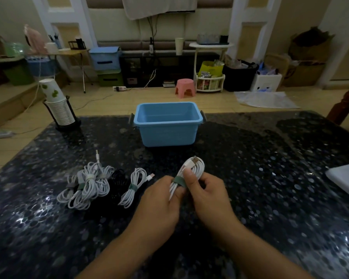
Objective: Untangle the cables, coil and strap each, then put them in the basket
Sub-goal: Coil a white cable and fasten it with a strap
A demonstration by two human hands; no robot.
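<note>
Your left hand (pixel 161 200) and right hand (pixel 207 193) both pinch the coiled white cable (pixel 191 170) at its green strap (pixel 179 182), fingers curled round it, above the bench (pixel 270 178), near the blue basket (pixel 167 133).

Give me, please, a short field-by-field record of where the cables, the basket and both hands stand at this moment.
held cable: white coil with a green strap around it, above the table
left hand: grips the coil's lower part
right hand: pinches at the strap
basket: blue, nothing visible inside
strapped coil on table: white, lying apart
pile: several white coils bunched together, a black cable beside them
</note>
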